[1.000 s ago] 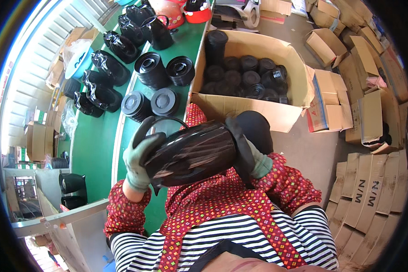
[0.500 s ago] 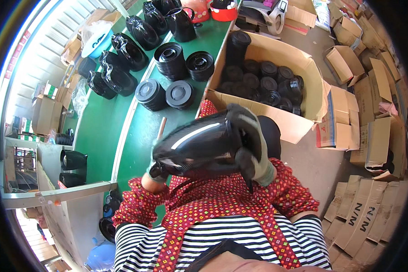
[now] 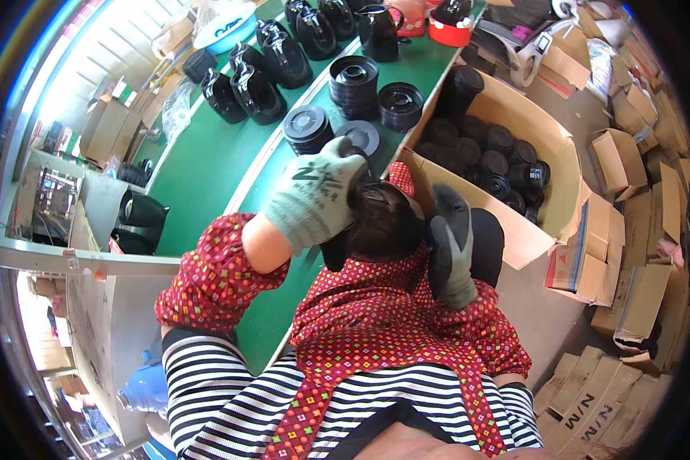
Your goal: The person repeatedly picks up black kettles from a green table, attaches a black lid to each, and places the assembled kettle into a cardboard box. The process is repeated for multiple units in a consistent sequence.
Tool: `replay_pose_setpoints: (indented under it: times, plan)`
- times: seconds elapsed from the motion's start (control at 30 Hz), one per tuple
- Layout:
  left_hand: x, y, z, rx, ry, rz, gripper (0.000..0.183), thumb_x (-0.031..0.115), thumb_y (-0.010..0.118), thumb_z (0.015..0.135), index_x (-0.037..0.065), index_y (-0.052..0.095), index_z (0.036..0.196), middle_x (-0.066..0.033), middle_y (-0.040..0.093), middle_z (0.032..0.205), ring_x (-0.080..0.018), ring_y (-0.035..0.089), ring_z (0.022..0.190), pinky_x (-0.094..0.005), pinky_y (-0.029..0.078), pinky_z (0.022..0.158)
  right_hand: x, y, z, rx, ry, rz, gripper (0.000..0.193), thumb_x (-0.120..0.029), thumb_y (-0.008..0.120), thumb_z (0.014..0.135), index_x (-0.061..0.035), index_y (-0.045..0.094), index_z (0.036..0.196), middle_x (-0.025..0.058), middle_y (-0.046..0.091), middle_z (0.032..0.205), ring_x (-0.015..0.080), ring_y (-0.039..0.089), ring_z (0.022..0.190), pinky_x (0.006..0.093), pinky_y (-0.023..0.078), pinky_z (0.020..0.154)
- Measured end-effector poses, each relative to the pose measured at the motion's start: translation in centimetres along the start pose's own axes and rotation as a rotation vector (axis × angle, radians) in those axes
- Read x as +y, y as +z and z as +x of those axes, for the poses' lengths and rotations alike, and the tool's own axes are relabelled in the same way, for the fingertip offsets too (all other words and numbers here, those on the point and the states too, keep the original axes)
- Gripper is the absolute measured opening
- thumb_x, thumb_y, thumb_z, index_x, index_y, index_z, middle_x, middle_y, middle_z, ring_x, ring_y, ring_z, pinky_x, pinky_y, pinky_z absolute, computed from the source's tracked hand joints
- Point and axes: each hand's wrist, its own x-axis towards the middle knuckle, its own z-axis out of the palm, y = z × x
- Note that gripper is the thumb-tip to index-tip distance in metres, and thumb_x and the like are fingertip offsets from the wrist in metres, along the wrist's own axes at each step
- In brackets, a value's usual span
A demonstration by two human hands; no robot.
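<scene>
A glossy black jug (image 3: pixel 383 226) is held over my lap, its near end facing me. My left hand (image 3: pixel 314 195), in a grey-green knitted glove with dark fingertips, is closed on its left upper side; the fingertips are partly hidden. Close by the jug's right side is my right hand (image 3: pixel 454 249), gloved alike, fingers stretched upward and apart from the thumb. Whether its thumb touches the jug, I cannot tell. Beyond the jug, stacks of round black lids (image 3: pixel 353 84) stand on the green table (image 3: pixel 199 188).
Several black jugs (image 3: pixel 284 57) stand at the table's far left. A large open carton (image 3: pixel 544 126) with black cylindrical parts is right of the table. Flattened and open cardboard boxes (image 3: pixel 590 406) line the right side. A red basin (image 3: pixel 448 32) sits at the far end.
The jug has turned from lying crosswise to end-on toward me. My left hand has come up onto its upper side. My right hand's grip has loosened, its fingers now extended. The view has shifted.
</scene>
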Motion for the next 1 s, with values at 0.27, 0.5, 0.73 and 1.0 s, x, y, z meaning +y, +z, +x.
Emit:
replay_pose_setpoints:
  times: [0.27, 0.5, 0.73, 1.0]
  plan:
    - [-1.7, -2.1, -1.8, -0.096, 0.160, -0.634, 0.089, 0.008, 0.085, 0.081, 0.011, 0.046, 0.161, -0.0255, 0.041, 0.164, -0.0414, 0.052, 0.145, -0.0503, 0.044, 0.119, -7.7, 0.3, 2.4, -0.559, -0.486, -0.605, 0.096, -0.014, 0.094, 0.069, -0.0087, 0.053, 0.156, 0.0245, 0.048, 0.158, 0.0450, 0.051, 0.143, 0.0516, 0.042, 0.120]
    - [-2.7, -0.1, -0.4, -0.120, 0.626, 0.022, 0.090, 0.039, 0.096, 0.057, 0.026, 0.069, 0.142, -0.0253, 0.023, 0.174, -0.0555, 0.020, 0.159, -0.0686, 0.028, 0.124, -9.9, -0.4, 2.5, -0.618, -0.463, -0.784, 0.069, -0.015, 0.090, 0.068, -0.0080, 0.067, 0.132, 0.0320, 0.048, 0.154, 0.0509, 0.052, 0.140, 0.0548, 0.044, 0.117]
    - [-2.0, 2.1, 2.0, -0.357, 0.715, 0.037, 0.068, 0.033, 0.094, 0.063, 0.024, 0.078, 0.129, -0.0186, 0.025, 0.173, -0.0491, 0.018, 0.161, -0.0697, 0.035, 0.122, -9.9, 0.9, 1.2, -0.585, -0.471, -0.984, 0.051, -0.022, 0.084, 0.074, -0.0060, 0.069, 0.120, 0.0330, 0.049, 0.148, 0.0501, 0.054, 0.132, 0.0576, 0.047, 0.108]
    - [-2.8, 2.8, 1.3, -0.067, 0.800, -0.149, 0.063, 0.037, 0.093, 0.063, 0.017, 0.078, 0.120, -0.0256, 0.043, 0.156, -0.0523, 0.034, 0.150, -0.0673, 0.029, 0.124, -9.3, -0.4, 1.2, -0.571, -0.455, -0.896, 0.089, -0.020, 0.091, 0.071, -0.0102, 0.053, 0.150, 0.0295, 0.041, 0.160, 0.0492, 0.042, 0.148, 0.0551, 0.036, 0.122]
